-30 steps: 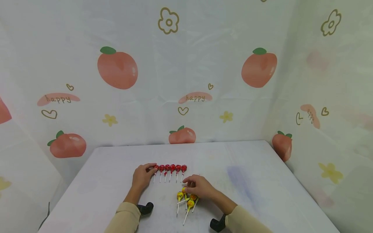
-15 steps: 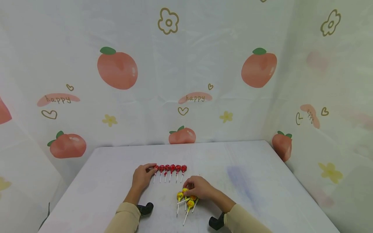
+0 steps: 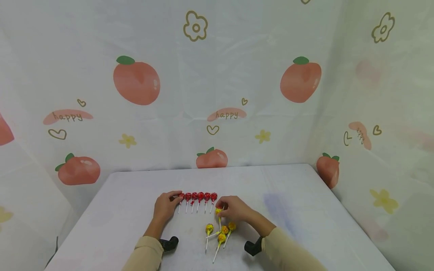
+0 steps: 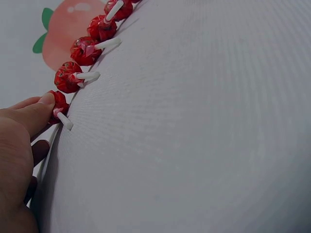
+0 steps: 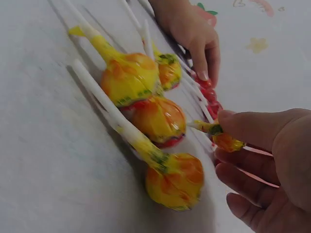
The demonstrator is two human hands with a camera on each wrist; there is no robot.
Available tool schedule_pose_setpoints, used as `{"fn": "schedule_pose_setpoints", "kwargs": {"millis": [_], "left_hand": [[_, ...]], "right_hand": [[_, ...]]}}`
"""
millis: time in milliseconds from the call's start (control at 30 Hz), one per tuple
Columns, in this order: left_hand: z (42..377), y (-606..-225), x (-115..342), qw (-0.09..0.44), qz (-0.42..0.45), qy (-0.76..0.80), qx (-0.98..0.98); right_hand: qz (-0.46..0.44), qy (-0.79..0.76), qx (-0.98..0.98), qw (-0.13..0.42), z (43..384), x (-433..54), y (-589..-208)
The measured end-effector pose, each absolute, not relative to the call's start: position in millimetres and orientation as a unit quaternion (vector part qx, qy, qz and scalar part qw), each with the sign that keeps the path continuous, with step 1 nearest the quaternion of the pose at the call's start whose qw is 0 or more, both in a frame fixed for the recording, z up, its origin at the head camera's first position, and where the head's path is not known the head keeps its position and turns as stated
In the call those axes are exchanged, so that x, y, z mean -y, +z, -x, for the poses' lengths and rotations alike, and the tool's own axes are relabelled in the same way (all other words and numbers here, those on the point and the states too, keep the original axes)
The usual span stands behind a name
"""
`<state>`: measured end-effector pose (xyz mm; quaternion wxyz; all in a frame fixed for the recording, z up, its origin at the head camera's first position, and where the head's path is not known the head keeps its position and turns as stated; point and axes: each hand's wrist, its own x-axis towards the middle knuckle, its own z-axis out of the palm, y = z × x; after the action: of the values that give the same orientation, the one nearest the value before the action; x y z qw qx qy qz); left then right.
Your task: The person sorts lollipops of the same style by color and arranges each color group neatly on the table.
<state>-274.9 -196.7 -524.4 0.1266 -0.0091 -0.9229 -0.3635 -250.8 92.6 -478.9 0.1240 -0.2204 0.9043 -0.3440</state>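
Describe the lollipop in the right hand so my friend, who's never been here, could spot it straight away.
On the white table, find the row of red lollipops. Just nearer the person than its right end, the right hand pinches a yellow lollipop. Four more yellow ones lie loosely clustered nearer still, but this is the only yellow one in a hand.
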Motion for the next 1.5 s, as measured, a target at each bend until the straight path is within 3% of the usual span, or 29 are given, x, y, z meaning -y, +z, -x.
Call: {"fn": "schedule_pose_setpoints", "kwargs": {"millis": [433,833,1500], "left_hand": [[278,-530,198,0.122,0.004,-0.365,0.923],[278,-530,197,0.115,-0.002,-0.366,0.923],[277,-528,196,0.114,-0.003,-0.367,0.923]], "right_hand": [[0.195,-0.346,-0.917,0.038,287,-116,-469],[0.143,-0.329,-0.932,0.047,309,-136,-484],[0.087,-0.365,-0.923,0.085,308,-140,-492]]}}
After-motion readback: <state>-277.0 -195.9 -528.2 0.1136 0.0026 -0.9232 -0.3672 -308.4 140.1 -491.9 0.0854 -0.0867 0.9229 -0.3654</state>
